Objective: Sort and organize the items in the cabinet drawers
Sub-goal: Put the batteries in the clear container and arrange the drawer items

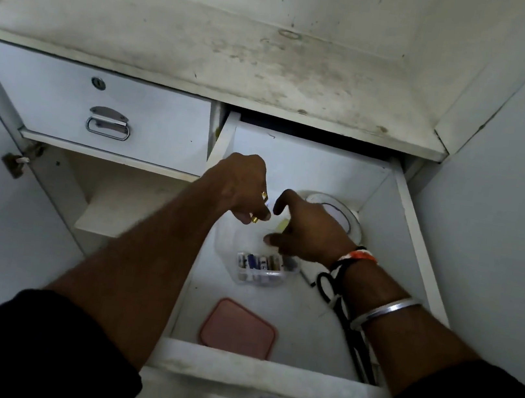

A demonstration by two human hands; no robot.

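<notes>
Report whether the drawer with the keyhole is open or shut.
Shut. The keyhole drawer shows only its front, with the handle hanging flat and no inside visible. The right drawer beside it is pulled out.

Lying in open white drawer: clear battery box at centre, pink lid flat near front, black scissors along right wall.

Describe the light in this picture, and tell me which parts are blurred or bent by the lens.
Head view: dim, bluish light, brightest inside the open drawer; the sleeves are nearly black. Head view: the left hand and the small item it pinches are motion-smeared, so the item is unidentifiable. Head view: the wide lens bows the cabinet edges.
</notes>
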